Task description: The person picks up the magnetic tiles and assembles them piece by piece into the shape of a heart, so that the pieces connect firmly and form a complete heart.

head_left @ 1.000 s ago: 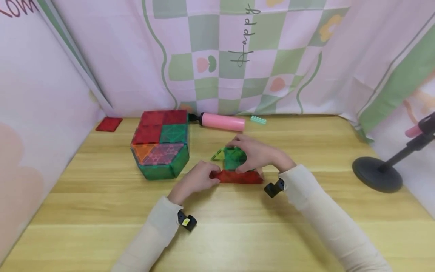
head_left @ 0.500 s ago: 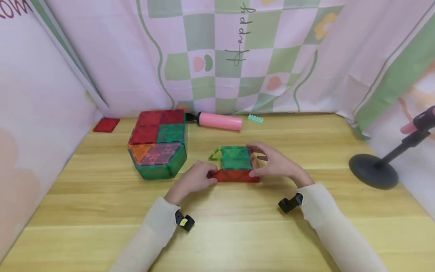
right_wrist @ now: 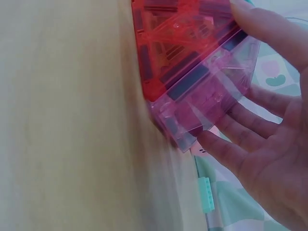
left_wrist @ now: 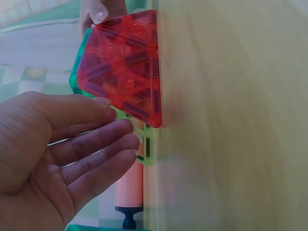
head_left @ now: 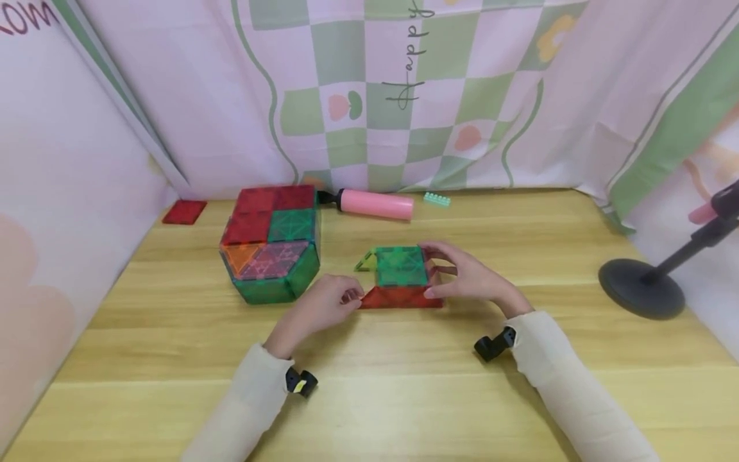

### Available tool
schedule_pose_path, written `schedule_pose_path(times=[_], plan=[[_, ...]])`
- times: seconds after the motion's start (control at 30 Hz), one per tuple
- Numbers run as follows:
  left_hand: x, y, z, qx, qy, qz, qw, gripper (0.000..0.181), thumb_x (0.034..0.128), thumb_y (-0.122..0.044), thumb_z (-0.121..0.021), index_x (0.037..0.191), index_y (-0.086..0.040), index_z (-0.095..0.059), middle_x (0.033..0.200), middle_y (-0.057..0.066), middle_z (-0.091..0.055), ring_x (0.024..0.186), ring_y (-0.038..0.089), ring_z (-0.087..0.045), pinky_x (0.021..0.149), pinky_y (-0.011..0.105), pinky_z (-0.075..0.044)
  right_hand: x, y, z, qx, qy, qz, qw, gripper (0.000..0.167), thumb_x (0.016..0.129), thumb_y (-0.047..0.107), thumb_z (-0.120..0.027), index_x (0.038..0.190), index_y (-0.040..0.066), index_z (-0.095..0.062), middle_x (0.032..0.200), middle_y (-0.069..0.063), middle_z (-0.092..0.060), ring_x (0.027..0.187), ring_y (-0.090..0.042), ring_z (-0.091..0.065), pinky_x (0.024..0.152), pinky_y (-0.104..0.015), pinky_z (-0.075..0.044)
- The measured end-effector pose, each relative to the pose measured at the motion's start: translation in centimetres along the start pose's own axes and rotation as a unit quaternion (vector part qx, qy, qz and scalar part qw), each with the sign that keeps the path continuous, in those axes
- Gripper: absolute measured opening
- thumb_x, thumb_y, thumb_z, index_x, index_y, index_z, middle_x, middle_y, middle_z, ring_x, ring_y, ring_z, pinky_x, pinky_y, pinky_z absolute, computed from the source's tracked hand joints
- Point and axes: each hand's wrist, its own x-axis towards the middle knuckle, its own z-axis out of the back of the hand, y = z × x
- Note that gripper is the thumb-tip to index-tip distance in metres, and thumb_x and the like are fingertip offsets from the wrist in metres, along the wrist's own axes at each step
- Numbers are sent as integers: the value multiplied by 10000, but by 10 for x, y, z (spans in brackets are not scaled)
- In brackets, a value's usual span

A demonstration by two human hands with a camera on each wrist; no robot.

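A small magnetic-tile structure stands mid-table, with a green square tile [head_left: 401, 266] on top and red triangle tiles [left_wrist: 122, 62] along its near side. A pink clear tile [right_wrist: 204, 103] slopes at its right end; a yellow-green triangle tile [head_left: 367, 260] leans out at the far left. My right hand [head_left: 470, 280] grips the right end, thumb at the near top edge and fingers around the back of the pink tile. Beside the near left corner is my left hand [head_left: 323, 308], its fingers loosely bent and holding nothing; whether a fingertip touches the red tile I cannot tell.
A larger magnetic-tile box [head_left: 270, 244] stands to the left. Behind lie a pink hand pump [head_left: 375, 204] and a mint toy brick [head_left: 437, 199]. Red tiles [head_left: 185, 212] lie at the back left corner. A black stand [head_left: 641, 289] is at the right.
My right hand has moved from over the green top to the structure's right end. My left hand has let go of the near left corner and drawn slightly left.
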Motion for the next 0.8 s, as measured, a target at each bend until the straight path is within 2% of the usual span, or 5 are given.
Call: schedule_pose_path(times=[0.23,0.43,0.63,0.7,0.8], plan=[[-21,6,21,-81,-48,-102,9999,159,913,-94,-607,1031,-32,-694,922,54,-708,826,132,-641,727,252,-530,2,-1,0,129,119,-196,9997,854,789,113,-771,1472,34,-265,1505,-175,-303,1375,-395,-321,1094,-533,-306],[-55,26,79,59,-1259,-2,9920,128,905,-87,-623,990,-31,-700,890,62,-712,792,153,-649,701,297,-535,3,0,-1,138,118,-174,9997,859,782,104,-775,1471,36,-267,1505,-174,-306,1369,-399,-330,1097,-532,-304],[-69,76,132,109,-1925,746,9784,228,976,-121,-504,1071,41,-634,931,186,-663,779,157,-563,677,216,-452,0,-1,2,136,52,-132,9998,855,782,100,-774,1468,28,-270,1501,-184,-312,1357,-413,-344,1089,-533,-314],[-67,99,142,209,-2151,934,9719,253,970,-102,-484,1100,84,-596,976,252,-636,806,219,-571,667,199,-428,-1,0,2,142,20,-127,9998,856,778,94,-776,1466,24,-272,1493,-184,-320,1355,-411,-348,1088,-528,-318],[-61,136,152,479,-2513,1173,9596,280,935,-59,-480,1112,147,-549,998,343,-600,835,398,-589,692,312,-474,-1,0,0,172,25,-105,9998,861,770,93,-783,1463,22,-276,1460,-184,-350,1349,-403,-361,1089,-515,-324]])
